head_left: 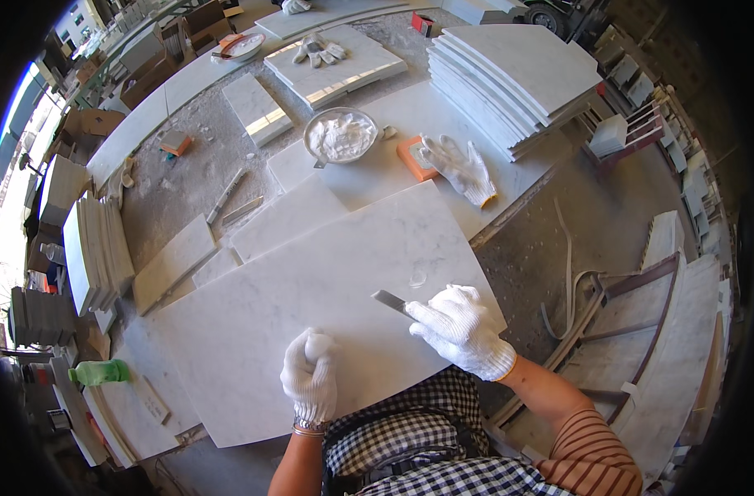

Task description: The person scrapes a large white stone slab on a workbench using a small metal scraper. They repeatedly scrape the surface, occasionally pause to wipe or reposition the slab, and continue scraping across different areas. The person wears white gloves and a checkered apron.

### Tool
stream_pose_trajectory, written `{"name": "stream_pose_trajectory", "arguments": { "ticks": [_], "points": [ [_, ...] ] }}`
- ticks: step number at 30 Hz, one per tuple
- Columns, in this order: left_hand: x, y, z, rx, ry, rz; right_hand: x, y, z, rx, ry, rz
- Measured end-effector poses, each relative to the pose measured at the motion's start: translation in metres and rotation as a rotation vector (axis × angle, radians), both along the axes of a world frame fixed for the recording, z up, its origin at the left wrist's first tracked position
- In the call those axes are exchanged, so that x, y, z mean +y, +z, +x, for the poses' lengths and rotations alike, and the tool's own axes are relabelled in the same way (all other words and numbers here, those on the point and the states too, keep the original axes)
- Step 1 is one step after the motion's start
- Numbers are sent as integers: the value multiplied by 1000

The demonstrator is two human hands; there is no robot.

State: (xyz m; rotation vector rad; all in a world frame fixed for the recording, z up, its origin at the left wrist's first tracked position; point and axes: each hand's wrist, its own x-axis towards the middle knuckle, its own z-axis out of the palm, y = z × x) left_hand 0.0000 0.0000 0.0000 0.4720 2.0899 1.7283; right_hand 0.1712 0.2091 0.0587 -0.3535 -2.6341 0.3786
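Observation:
A large pale grey-veined marble slab (311,281) lies slanted in front of me, its near edge by my checked apron. My right hand (462,331), in a white knit glove, grips a putty knife (391,301) whose flat metal blade points left over the slab. Right of the blade is a small whitish smear (418,279) on the stone. My left hand (309,372), gloved as well, is closed over the slab near its front edge; whether its curled fingers hold anything is hidden. Beyond the slab stands a bowl of white paste (341,136).
An orange-edged block (416,159) and a loose white glove (459,169) lie past the slab. Stacked slabs (509,83) rise at the far right. More tiles (96,252) lean at left, near a green bottle (100,373). A wooden frame (625,331) is at right.

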Motion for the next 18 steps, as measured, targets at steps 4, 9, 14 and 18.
{"name": "stream_pose_trajectory", "arguments": {
  "ticks": [4, 9, 14, 18],
  "points": [
    [-12, 1, 10, 5, 10, 42, -17, -4, 13, -6, 8, 75],
    [-21, 2, 16, -10, 10, 67, -23, -9, 18, -56, -18, 202],
    [-31, 10, 20, 123, -17, -87, -31, -7, 21, -69, -68, -38],
    [-32, 25, 23, 177, -69, -181, -41, -4, 20, -203, -10, -68]
  ]
}}
